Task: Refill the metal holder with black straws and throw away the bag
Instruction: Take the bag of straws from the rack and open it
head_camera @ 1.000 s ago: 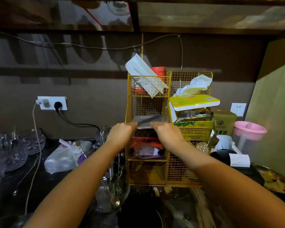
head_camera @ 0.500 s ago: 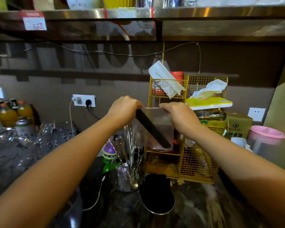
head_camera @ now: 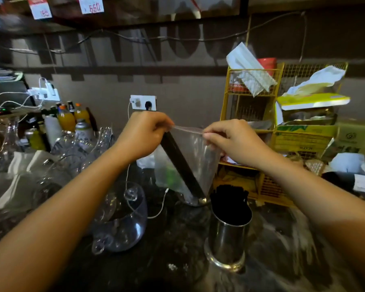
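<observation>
A clear plastic bag [head_camera: 200, 157] hangs between my hands above the dark counter. Inside it a bundle of black straws [head_camera: 181, 165] leans from upper left to lower right. My left hand [head_camera: 142, 133] pinches the bag's top left corner, over the upper end of the straws. My right hand [head_camera: 230, 140] pinches the top right edge, and the bag's mouth is stretched flat between them. The metal holder [head_camera: 228, 234] stands on the counter below and right of the bag, with black straws [head_camera: 229, 197] sticking out of its top.
A yellow wire rack [head_camera: 253, 106] with boxes and tissues stands at the back right. Glass pitchers [head_camera: 122, 218] and glasses crowd the left side. Bottles [head_camera: 66, 118] line the back left, beside a wall socket [head_camera: 143, 102] with a white cable.
My hands drew the bag of straws out of the yellow rack and brought it left and toward me, above the holder. The view has swung left and down.
</observation>
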Motion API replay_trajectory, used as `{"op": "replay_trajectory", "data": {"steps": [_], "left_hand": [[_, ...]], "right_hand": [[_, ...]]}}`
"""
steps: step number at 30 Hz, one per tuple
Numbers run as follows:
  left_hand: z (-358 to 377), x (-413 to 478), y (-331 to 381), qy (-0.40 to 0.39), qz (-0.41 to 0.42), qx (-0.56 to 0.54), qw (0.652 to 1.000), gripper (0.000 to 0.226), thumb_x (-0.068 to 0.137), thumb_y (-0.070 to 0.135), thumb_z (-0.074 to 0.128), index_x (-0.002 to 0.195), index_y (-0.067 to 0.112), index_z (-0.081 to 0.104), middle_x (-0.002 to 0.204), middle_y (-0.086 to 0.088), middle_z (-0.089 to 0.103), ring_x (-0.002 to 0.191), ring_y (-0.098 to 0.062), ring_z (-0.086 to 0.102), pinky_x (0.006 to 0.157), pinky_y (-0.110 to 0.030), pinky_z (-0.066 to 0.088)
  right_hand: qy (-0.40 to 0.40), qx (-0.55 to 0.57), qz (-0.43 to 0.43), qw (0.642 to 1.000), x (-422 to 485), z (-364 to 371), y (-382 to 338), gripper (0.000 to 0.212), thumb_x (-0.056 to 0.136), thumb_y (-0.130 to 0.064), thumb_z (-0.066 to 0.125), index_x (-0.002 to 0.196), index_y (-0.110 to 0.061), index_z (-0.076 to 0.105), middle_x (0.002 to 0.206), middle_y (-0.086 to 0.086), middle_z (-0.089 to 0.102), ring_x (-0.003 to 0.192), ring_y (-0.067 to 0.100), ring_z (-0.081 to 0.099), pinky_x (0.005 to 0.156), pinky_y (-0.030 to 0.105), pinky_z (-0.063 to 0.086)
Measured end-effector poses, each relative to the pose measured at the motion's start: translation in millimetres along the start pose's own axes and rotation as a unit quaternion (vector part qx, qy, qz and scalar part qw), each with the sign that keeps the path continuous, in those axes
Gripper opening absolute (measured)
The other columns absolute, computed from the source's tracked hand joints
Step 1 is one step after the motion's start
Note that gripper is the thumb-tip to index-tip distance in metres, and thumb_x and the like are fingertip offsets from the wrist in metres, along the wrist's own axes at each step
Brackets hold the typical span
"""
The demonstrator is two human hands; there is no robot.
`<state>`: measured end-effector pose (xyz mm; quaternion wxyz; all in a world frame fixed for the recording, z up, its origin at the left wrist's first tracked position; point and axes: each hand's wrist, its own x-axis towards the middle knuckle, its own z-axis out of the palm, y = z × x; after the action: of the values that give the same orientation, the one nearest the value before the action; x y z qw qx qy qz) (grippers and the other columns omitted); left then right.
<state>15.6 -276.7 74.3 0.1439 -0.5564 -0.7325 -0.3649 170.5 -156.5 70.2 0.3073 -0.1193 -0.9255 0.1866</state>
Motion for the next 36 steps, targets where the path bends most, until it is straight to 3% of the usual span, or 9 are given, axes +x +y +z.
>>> {"op": "replay_trajectory", "data": {"steps": [5, 10, 16, 21, 24, 27, 30, 33, 36], "left_hand": [[31.6, -29.4, -18.2, -0.049, -0.091, -0.081, 0.991, 0.018, 0.080, -0.003, 0.051, 0.085, 0.006, 0.066, 0.084, -0.010, 0.065, 0.081, -0.028, 0.061, 0.081, -0.036, 0.050], [74.0, -64.9, -24.8, -0.147, -0.130, -0.133, 0.971, 0.017, 0.074, -0.008, 0.051, 0.073, 0.000, 0.066, 0.072, -0.016, 0.062, 0.066, -0.018, 0.053, 0.064, -0.021, 0.042], [113.7, -89.0, -32.2, -0.217, -0.148, -0.128, 0.956, 0.018, 0.071, -0.003, 0.052, 0.063, 0.007, 0.063, 0.089, -0.022, 0.069, 0.086, -0.031, 0.062, 0.083, -0.040, 0.046], [131.8, -97.3, -36.0, -0.231, -0.137, -0.127, 0.955, 0.033, 0.074, 0.000, 0.053, 0.055, 0.027, 0.054, 0.098, -0.018, 0.065, 0.094, -0.028, 0.059, 0.079, -0.028, 0.040], [133.8, -99.6, -37.6, -0.223, -0.116, -0.128, 0.959, 0.022, 0.074, -0.002, 0.055, 0.077, 0.019, 0.063, 0.108, -0.015, 0.059, 0.102, -0.027, 0.056, 0.076, -0.015, 0.033], [131.6, -102.9, -42.3, -0.185, -0.112, -0.096, 0.972, 0.043, 0.075, 0.001, 0.057, 0.115, 0.015, 0.051, 0.123, -0.011, 0.047, 0.114, -0.025, 0.044, 0.095, -0.020, 0.028], [125.2, -110.9, -35.7, -0.085, -0.171, -0.110, 0.975, 0.026, 0.075, 0.003, 0.056, 0.098, 0.017, 0.056, 0.096, -0.006, 0.056, 0.095, -0.020, 0.052, 0.084, -0.026, 0.037], [125.2, -126.6, -28.1, -0.179, -0.217, -0.182, 0.942, 0.017, 0.081, 0.019, 0.057, 0.064, 0.021, 0.056, 0.061, 0.001, 0.058, 0.057, -0.011, 0.055, 0.059, -0.027, 0.043], [128.0, -141.8, -23.5, -0.280, -0.248, -0.242, 0.895, 0.035, 0.082, 0.042, 0.050, 0.056, 0.021, 0.060, 0.054, 0.004, 0.061, 0.051, -0.006, 0.058, 0.055, -0.018, 0.046]], "right_hand": [[-0.071, 0.035, 0.025, 0.997, -27.6, 33.2, 0.6, 0.020, 0.083, -0.019, 0.058, 0.073, -0.003, 0.065, 0.060, 0.002, 0.061, 0.054, 0.008, 0.055, 0.056, 0.018, 0.040], [-0.142, 0.099, 0.078, 0.982, -65.0, 73.5, 20.0, 0.022, 0.082, -0.021, 0.060, 0.061, -0.014, 0.059, 0.048, -0.010, 0.055, 0.040, -0.001, 0.053, 0.048, 0.007, 0.039], [-0.190, 0.176, 0.147, 0.955, -97.2, 106.3, 42.8, 0.025, 0.081, -0.019, 0.061, 0.058, -0.009, 0.059, 0.047, -0.007, 0.054, 0.042, -0.002, 0.050, 0.048, 0.008, 0.037], [-0.189, 0.206, 0.183, 0.943, -110.1, 121.4, 51.2, 0.035, 0.079, -0.019, 0.064, 0.049, -0.016, 0.047, 0.035, -0.009, 0.042, 0.039, -0.002, 0.043, 0.044, 0.009, 0.032], [-0.184, 0.250, 0.208, 0.928, -112.5, 125.3, 52.5, 0.039, 0.080, -0.019, 0.064, 0.046, -0.017, 0.043, 0.030, -0.010, 0.044, 0.034, 0.000, 0.040, 0.042, 0.007, 0.031], [-0.175, 0.274, 0.223, 0.919, -112.0, 122.8, 51.5, 0.038, 0.082, -0.020, 0.060, 0.047, -0.017, 0.047, 0.043, -0.007, 0.049, 0.037, 0.000, 0.044, 0.045, 0.007, 0.036], [-0.209, 0.295, 0.245, 0.900, -110.4, 117.8, 51.0, 0.031, 0.086, -0.018, 0.055, 0.056, -0.012, 0.054, 0.051, 0.002, 0.055, 0.043, 0.004, 0.049, 0.041, 0.011, 0.037], [-0.261, 0.325, 0.273, 0.867, -110.9, 116.0, 51.7, 0.030, 0.086, -0.013, 0.054, 0.056, -0.018, 0.056, 0.052, -0.004, 0.060, 0.047, 0.005, 0.055, 0.040, 0.013, 0.039], [-0.268, 0.338, 0.287, 0.856, -113.5, 117.5, 50.2, 0.030, 0.084, -0.013, 0.056, 0.054, -0.019, 0.055, 0.044, -0.008, 0.055, 0.041, 0.001, 0.052, 0.040, 0.012, 0.041]]}}
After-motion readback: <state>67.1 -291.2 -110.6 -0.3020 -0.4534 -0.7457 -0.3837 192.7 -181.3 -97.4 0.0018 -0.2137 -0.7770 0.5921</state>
